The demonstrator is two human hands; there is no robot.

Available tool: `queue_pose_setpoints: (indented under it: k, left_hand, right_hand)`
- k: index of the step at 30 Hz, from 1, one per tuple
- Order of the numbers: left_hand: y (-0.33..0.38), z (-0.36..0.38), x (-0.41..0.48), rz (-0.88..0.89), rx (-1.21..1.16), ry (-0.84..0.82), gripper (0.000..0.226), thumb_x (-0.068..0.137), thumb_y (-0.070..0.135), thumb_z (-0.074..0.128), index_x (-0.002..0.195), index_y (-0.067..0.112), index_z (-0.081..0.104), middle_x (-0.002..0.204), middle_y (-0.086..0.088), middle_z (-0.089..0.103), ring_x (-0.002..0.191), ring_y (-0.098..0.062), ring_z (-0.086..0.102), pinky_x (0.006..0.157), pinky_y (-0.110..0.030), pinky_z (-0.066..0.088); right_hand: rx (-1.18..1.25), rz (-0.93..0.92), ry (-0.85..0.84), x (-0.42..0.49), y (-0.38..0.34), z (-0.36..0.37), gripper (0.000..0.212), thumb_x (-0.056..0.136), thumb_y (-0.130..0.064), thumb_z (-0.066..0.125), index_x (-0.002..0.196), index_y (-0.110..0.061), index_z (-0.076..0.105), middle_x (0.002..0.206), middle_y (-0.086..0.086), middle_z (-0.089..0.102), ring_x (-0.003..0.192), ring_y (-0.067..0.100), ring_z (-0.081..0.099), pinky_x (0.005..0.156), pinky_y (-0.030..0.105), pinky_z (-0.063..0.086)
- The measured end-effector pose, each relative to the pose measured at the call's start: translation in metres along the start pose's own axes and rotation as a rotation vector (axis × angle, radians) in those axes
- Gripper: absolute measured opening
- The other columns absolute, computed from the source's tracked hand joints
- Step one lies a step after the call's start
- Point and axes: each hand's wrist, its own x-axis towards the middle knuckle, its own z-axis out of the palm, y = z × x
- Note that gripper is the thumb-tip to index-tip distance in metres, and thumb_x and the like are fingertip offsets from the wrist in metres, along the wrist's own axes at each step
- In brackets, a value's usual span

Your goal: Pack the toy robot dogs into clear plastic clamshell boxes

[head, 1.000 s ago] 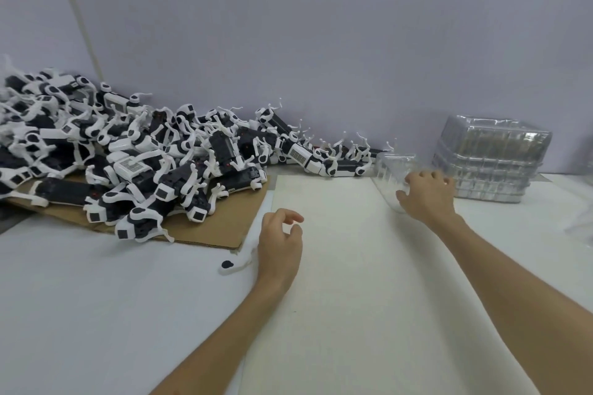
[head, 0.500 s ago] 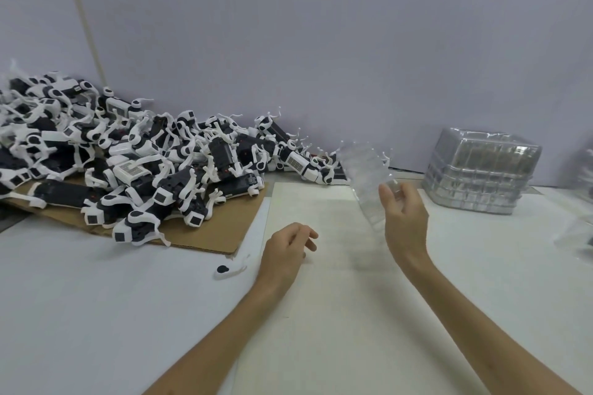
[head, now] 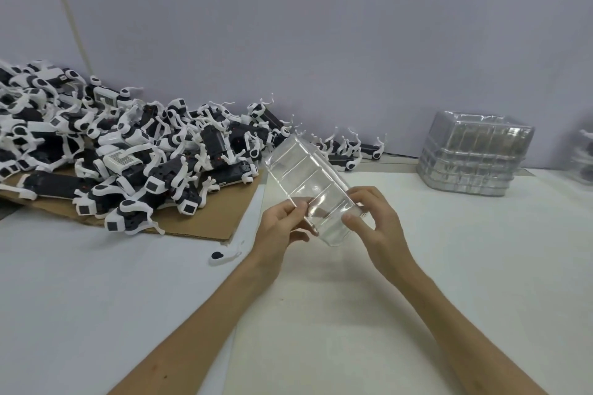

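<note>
A clear plastic clamshell box (head: 305, 176) is held tilted above the table's middle, its far end pointing up and left. My left hand (head: 279, 228) pinches its near left edge. My right hand (head: 373, 221) grips its near right end, thumb on the front. A large pile of black-and-white toy robot dogs (head: 122, 151) lies on a sheet of brown cardboard (head: 205, 221) at the left, running along the wall behind the box.
A stack of empty clear clamshell boxes (head: 475, 154) stands at the back right by the wall. More clear packaging (head: 584, 151) shows at the right edge. A small loose white-and-black toy part (head: 223, 256) lies on the white table (head: 321, 314) near my left wrist.
My right hand lifted one clear box from beside the stack and carried it to the middle. My left hand rose from the table and took hold of its left edge.
</note>
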Motion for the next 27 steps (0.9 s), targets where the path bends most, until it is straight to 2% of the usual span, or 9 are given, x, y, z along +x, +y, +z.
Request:
queue_pose_setpoints:
  k: [2,4,6,8,12,15,19,23,27]
  left_hand:
    - [0.002,0.000,0.000,-0.006,-0.027,-0.060,0.024,0.104,0.016,0.047,0.111,0.006,0.068,0.094,-0.008,0.076,0.069,-0.017,0.066,0.063,-0.024,0.050]
    - [0.004,0.002,-0.001,0.016,0.005,-0.082,0.025,0.104,0.015,0.047,0.107,0.011,0.072,0.088,-0.006,0.076,0.072,-0.018,0.069,0.065,-0.024,0.051]
    - [0.003,0.005,-0.002,0.058,0.086,-0.058,0.032,0.104,0.014,0.049,0.092,0.022,0.077,0.087,-0.001,0.076,0.072,-0.018,0.070,0.065,-0.024,0.051]
    - [0.001,0.007,-0.003,0.105,0.181,-0.023,0.038,0.104,0.011,0.051,0.080,0.023,0.077,0.095,0.004,0.078,0.069,-0.019,0.069,0.065,-0.025,0.049]
    - [-0.004,0.008,-0.005,0.173,0.313,0.004,0.022,0.102,0.009,0.054,0.095,0.014,0.075,0.091,0.009,0.077,0.063,-0.012,0.064,0.062,-0.021,0.045]
    - [-0.005,0.010,-0.005,0.210,0.357,-0.007,0.021,0.101,0.007,0.056,0.098,0.015,0.076,0.090,0.005,0.077,0.061,-0.011,0.062,0.062,-0.015,0.044]
    - [-0.003,0.014,-0.009,0.249,0.399,-0.118,0.028,0.105,0.009,0.048,0.102,0.017,0.075,0.102,0.007,0.077,0.064,-0.013,0.062,0.064,-0.014,0.044]
    - [-0.003,0.016,-0.010,0.232,0.445,-0.179,0.029,0.101,0.024,0.042,0.113,0.018,0.068,0.108,0.007,0.075,0.070,-0.017,0.065,0.065,-0.027,0.047]
    - [-0.004,0.016,-0.011,0.231,0.459,-0.219,0.032,0.100,0.026,0.040,0.120,0.020,0.065,0.108,0.007,0.075,0.071,-0.017,0.066,0.066,-0.027,0.047]
  right_hand:
    - [0.021,0.031,-0.004,0.001,0.000,-0.003,0.021,0.078,-0.026,0.059,0.091,-0.012,0.065,0.104,-0.002,0.059,0.097,0.006,0.056,0.085,0.014,0.039]
    - [0.034,0.046,0.013,0.001,0.001,-0.003,0.030,0.075,-0.030,0.054,0.099,-0.014,0.064,0.107,-0.002,0.059,0.098,0.005,0.055,0.084,0.016,0.040]
    - [0.018,0.055,0.039,0.001,0.001,-0.001,0.041,0.076,-0.028,0.050,0.115,-0.017,0.059,0.116,-0.002,0.059,0.108,0.007,0.055,0.092,0.022,0.043]
    - [-0.081,0.002,0.062,-0.001,0.002,0.001,0.052,0.077,-0.026,0.049,0.129,-0.022,0.050,0.125,-0.006,0.056,0.119,0.008,0.052,0.102,0.028,0.042]
    - [-0.247,-0.144,0.035,-0.002,0.004,0.002,0.074,0.078,-0.009,0.054,0.148,-0.024,0.036,0.136,-0.009,0.049,0.127,0.010,0.049,0.108,0.037,0.042]
    - [-0.278,-0.232,-0.010,-0.002,0.004,0.004,0.076,0.080,-0.016,0.056,0.151,-0.027,0.032,0.142,-0.012,0.044,0.131,0.008,0.047,0.107,0.035,0.044]
    - [-0.227,-0.212,-0.009,-0.002,0.005,0.004,0.075,0.085,-0.033,0.070,0.151,-0.031,0.033,0.135,-0.013,0.049,0.120,0.011,0.054,0.101,0.028,0.045]
    - [-0.130,-0.165,0.053,-0.001,0.005,0.001,0.075,0.082,-0.033,0.077,0.146,-0.031,0.039,0.126,-0.011,0.055,0.106,0.016,0.061,0.093,0.025,0.049]
    - [-0.063,-0.109,0.043,-0.001,0.003,-0.001,0.073,0.079,-0.038,0.079,0.142,-0.034,0.041,0.111,-0.013,0.059,0.089,0.016,0.065,0.082,0.022,0.052]
